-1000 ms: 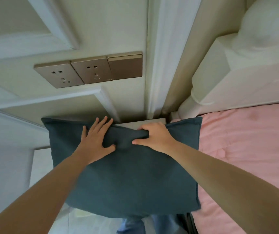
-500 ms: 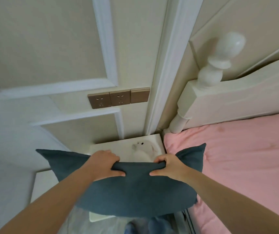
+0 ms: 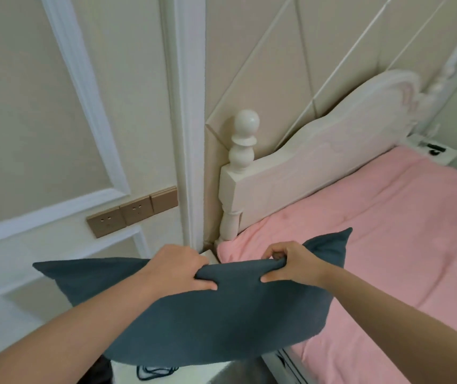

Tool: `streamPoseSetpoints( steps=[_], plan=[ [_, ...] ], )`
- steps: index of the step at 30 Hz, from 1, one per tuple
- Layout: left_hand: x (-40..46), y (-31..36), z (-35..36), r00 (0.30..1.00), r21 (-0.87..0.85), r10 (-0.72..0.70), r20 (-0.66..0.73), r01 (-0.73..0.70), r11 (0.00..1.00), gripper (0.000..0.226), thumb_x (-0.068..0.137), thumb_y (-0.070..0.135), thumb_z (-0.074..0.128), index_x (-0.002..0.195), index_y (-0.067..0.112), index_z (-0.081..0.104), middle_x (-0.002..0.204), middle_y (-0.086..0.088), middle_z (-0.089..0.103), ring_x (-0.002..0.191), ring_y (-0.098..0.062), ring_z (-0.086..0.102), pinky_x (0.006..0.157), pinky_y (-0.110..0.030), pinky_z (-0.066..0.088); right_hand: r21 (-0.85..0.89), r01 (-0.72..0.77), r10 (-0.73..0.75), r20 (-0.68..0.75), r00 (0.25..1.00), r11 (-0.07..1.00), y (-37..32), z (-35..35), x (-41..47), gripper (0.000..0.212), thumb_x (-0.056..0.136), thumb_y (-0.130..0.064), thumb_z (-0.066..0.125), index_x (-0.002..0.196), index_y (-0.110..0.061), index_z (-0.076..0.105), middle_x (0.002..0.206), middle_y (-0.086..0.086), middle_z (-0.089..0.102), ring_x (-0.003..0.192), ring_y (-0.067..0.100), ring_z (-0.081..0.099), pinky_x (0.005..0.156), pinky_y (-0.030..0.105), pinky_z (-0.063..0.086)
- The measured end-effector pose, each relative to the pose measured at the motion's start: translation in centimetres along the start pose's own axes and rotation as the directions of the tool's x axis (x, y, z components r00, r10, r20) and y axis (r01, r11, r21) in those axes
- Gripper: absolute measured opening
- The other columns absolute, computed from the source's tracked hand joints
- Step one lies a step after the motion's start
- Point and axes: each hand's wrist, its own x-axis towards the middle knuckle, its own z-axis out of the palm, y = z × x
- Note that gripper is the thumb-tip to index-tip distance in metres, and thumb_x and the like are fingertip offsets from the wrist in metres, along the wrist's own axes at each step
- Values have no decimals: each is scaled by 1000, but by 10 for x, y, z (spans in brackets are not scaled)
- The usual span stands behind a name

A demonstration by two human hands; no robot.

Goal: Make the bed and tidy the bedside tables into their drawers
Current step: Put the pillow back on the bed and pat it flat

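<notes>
A dark teal pillow [image 3: 210, 325] hangs in front of me, held up by its top edge. My left hand [image 3: 178, 268] grips that edge left of centre, and my right hand [image 3: 291, 263] pinches it right of centre. The pillow's right corner reaches over the pink bedding [image 3: 387, 245] of the bed. The near bedside table is almost fully hidden behind the pillow; only a sliver of its white top [image 3: 208, 254] shows beside the bedpost [image 3: 242, 151].
A white headboard [image 3: 332, 162] runs along the far side of the bed. A second white bedside table [image 3: 429, 151] with small dark items stands at the far right. Bronze wall sockets [image 3: 133, 214] sit on the panelled wall at left. A dark cord [image 3: 155, 372] lies below the pillow.
Both hands have closed on the pillow's top edge and lifted it off the bedside table. The pillow has shifted right toward the bed, and my view has swung up and right.
</notes>
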Motion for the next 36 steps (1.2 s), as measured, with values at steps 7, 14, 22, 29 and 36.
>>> streamPoseSetpoints(
  steps=[7, 14, 22, 29, 36],
  plan=[
    [72, 45, -43, 961, -69, 147, -236, -168, 983, 68, 69, 90, 16, 79, 35, 55, 75, 15, 62, 71, -5, 56, 60, -25, 42, -341, -111, -64, -462, 885, 934, 10, -68, -76, 26, 70, -51, 77, 89, -36, 67, 69, -19, 61, 71, 5, 54, 83, 23, 35],
    [155, 120, -89, 915, -204, 209, -346, -291, 935, 54, 87, 68, 26, 72, 26, 56, 71, 10, 58, 67, -7, 54, 61, -27, 44, -391, -377, -156, -839, 521, 840, 64, -113, -129, 30, 73, -46, 74, 100, -36, 66, 94, -13, 53, 96, 16, 52, 103, 36, 30],
    [227, 227, -114, 881, -501, 47, -471, -311, 808, 49, 94, 53, 44, 61, 17, 52, 60, 5, 58, 59, -11, 55, 56, -32, 43, 686, -132, 689, -724, -31, 715, 163, -72, -185, 82, 84, -27, 69, 151, -26, 22, 163, -3, -1, 148, 20, 15, 112, 34, 27],
    [261, 320, -130, 879, -630, 14, -477, -352, 693, 49, 93, 51, 51, 68, 10, 61, 60, 0, 60, 59, -15, 55, 57, -33, 45, 969, 40, 821, 185, 540, -244, 218, -38, -178, 100, 77, -65, 66, 154, -22, 18, 159, 7, 23, 144, 32, 27, 116, 47, 29],
    [274, 360, -153, 909, -843, -104, -404, -326, 427, 25, 92, 40, 61, 92, 19, 74, 84, -4, 72, 83, -22, 66, 78, -36, 53, 761, 454, 773, 97, 627, -463, 290, -74, -196, 85, 70, -72, 61, 136, -19, 50, 137, 5, 57, 126, 31, 54, 111, 49, 38]
  ],
)
